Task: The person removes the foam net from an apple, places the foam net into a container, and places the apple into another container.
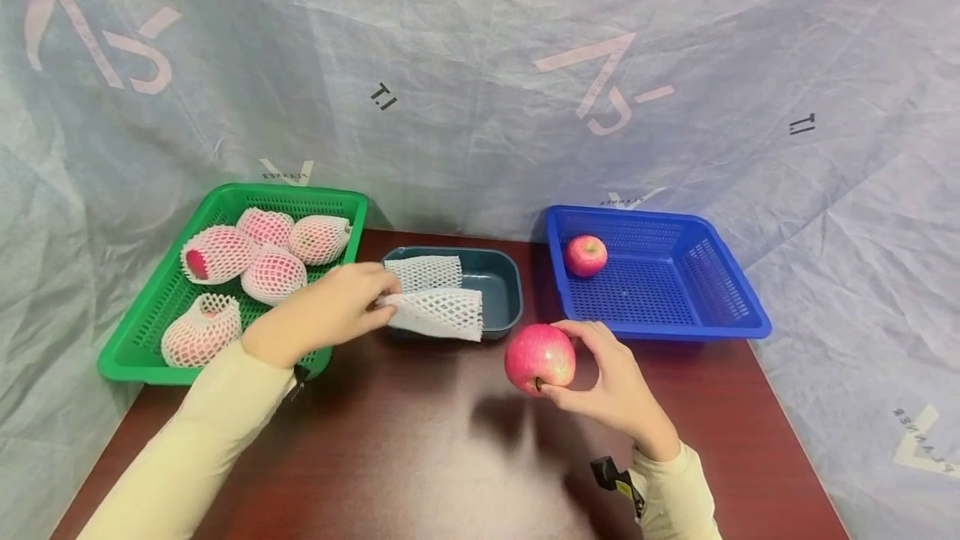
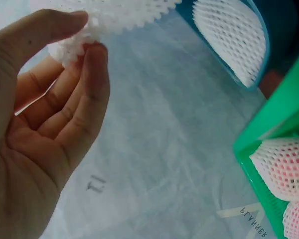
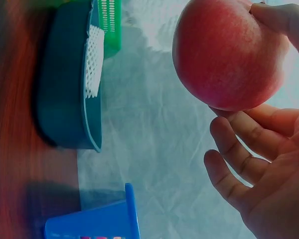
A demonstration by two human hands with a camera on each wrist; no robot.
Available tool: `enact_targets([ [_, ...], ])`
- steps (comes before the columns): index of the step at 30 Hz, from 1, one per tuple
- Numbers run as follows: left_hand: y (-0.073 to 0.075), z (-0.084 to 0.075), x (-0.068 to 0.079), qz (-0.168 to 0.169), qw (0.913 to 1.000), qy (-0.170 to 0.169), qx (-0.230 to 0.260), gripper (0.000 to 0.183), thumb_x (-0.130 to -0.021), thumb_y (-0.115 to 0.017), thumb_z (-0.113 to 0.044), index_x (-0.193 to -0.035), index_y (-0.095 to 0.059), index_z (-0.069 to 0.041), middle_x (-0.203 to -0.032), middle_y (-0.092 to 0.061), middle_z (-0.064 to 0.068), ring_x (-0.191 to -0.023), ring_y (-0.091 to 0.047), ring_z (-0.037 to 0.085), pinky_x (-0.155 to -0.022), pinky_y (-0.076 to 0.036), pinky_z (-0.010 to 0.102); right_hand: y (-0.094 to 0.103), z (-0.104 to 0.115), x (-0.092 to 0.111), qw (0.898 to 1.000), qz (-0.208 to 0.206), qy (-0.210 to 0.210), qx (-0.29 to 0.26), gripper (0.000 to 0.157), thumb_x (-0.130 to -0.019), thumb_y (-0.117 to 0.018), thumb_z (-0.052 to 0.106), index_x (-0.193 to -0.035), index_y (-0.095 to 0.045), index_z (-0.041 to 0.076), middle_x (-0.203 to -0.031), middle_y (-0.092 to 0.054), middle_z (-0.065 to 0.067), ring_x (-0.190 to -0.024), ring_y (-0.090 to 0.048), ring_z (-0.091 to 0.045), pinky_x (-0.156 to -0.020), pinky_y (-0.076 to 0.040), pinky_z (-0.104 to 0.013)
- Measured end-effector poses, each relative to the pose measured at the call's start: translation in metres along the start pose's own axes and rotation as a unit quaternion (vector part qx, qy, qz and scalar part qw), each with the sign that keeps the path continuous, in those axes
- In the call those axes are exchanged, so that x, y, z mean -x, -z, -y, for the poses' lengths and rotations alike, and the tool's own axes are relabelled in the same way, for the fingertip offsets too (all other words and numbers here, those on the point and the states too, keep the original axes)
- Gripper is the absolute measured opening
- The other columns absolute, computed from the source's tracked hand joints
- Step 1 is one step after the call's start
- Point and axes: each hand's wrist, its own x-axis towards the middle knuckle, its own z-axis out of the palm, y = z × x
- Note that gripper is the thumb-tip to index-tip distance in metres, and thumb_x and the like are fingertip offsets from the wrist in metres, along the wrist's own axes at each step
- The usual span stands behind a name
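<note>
My left hand (image 1: 333,311) pinches one end of a white foam net sleeve (image 1: 442,313) between thumb and fingers, in front of the dark teal bin (image 1: 510,290). Another foam net (image 1: 427,272) lies inside that bin. A bare red apple (image 1: 536,357) is gripped by my right hand (image 1: 615,377), thumb near its stem and fingers on its far side, above the table. In the right wrist view the apple (image 3: 229,55) fills the top, held by the fingertips. The left wrist view shows the pinched net (image 2: 124,17) bunched at the fingertips.
On the left stands a green basket (image 1: 123,357) with several apples in foam nets (image 1: 273,273). To the right is a blue basket (image 1: 660,330) holding one bare apple (image 1: 585,255). All rest on a reddish-brown table (image 1: 420,457), with a grey cloth (image 1: 465,107) hanging behind.
</note>
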Motion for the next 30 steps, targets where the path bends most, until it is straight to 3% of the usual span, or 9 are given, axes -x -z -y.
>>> enact_targets([
  [4, -0.006, 0.024, -0.024, 0.058, 0.9976, 0.032, -0.018, 0.01, -0.089, -0.071, -0.007, -0.087, -0.061, -0.008, -0.078, -0.052, 0.0, -0.066, -0.046, 0.013, -0.06, -0.043, 0.03, -0.001, -0.001, 0.003, 1.0, 0.001, 0.0, 0.007, 0.073, -0.062, -0.093, 0.032, -0.128, -0.063, 0.023, -0.116, -0.064, 0.011, -0.108, -0.055, -0.011, -0.085, -0.049, -0.034],
  [7, -0.014, 0.04, -0.037, 0.114, 0.9911, 0.065, -0.024, 0.008, -0.09, -0.071, -0.007, -0.095, -0.065, -0.004, -0.084, -0.059, 0.004, -0.066, -0.051, 0.015, -0.062, -0.046, 0.032, -0.001, -0.002, 0.004, 1.0, 0.002, 0.003, 0.009, 0.073, -0.063, -0.093, 0.033, -0.128, -0.062, 0.022, -0.116, -0.065, 0.011, -0.109, -0.055, -0.011, -0.086, -0.049, -0.034],
  [11, -0.025, 0.052, -0.045, 0.188, 0.9756, 0.108, -0.036, 0.022, -0.091, -0.07, -0.008, -0.11, -0.067, 0.002, -0.099, -0.065, 0.014, -0.077, -0.063, 0.024, -0.07, -0.054, 0.038, -0.001, -0.002, 0.006, 1.0, 0.002, 0.001, 0.008, 0.073, -0.063, -0.093, 0.032, -0.128, -0.063, 0.022, -0.117, -0.065, 0.01, -0.112, -0.055, -0.013, -0.089, -0.049, -0.036],
  [14, -0.029, 0.054, -0.045, 0.215, 0.966, 0.135, -0.048, 0.027, -0.092, -0.071, -0.01, -0.114, -0.066, 0.004, -0.103, -0.065, 0.017, -0.084, -0.065, 0.028, -0.073, -0.056, 0.04, 0.0, -0.003, 0.008, 1.0, 0.006, -0.002, 0.009, 0.073, -0.063, -0.093, 0.033, -0.128, -0.062, 0.022, -0.117, -0.064, 0.01, -0.114, -0.054, -0.013, -0.091, -0.049, -0.038],
  [17, -0.027, 0.052, -0.043, 0.21, 0.9651, 0.144, -0.06, 0.024, -0.09, -0.072, -0.01, -0.108, -0.066, 0.005, -0.092, -0.063, 0.014, -0.075, -0.064, 0.026, -0.067, -0.054, 0.038, 0.001, -0.004, 0.008, 1.0, 0.007, -0.003, 0.013, 0.073, -0.063, -0.093, 0.033, -0.128, -0.062, 0.022, -0.118, -0.064, 0.009, -0.115, -0.054, -0.014, -0.092, -0.048, -0.037],
  [22, -0.015, 0.038, -0.034, 0.179, 0.9723, 0.131, -0.074, 0.024, -0.087, -0.077, -0.012, -0.102, -0.065, 0.004, -0.085, -0.058, 0.011, -0.071, -0.059, 0.022, -0.064, -0.052, 0.036, 0.006, -0.004, 0.009, 1.0, -0.005, -0.001, 0.024, 0.073, -0.063, -0.093, 0.033, -0.128, -0.062, 0.021, -0.119, -0.064, 0.008, -0.116, -0.054, -0.015, -0.093, -0.048, -0.037],
  [30, -0.011, -0.009, 0.014, 0.076, 0.9918, 0.078, -0.066, 0.026, -0.082, -0.081, -0.011, -0.099, -0.063, -0.001, -0.086, -0.06, 0.008, -0.074, -0.063, 0.024, -0.067, -0.055, 0.04, 0.013, -0.007, 0.011, 0.999, -0.012, -0.006, 0.041, 0.074, -0.064, -0.094, 0.033, -0.129, -0.062, 0.02, -0.12, -0.063, 0.007, -0.112, -0.057, -0.012, -0.089, -0.049, -0.033],
])
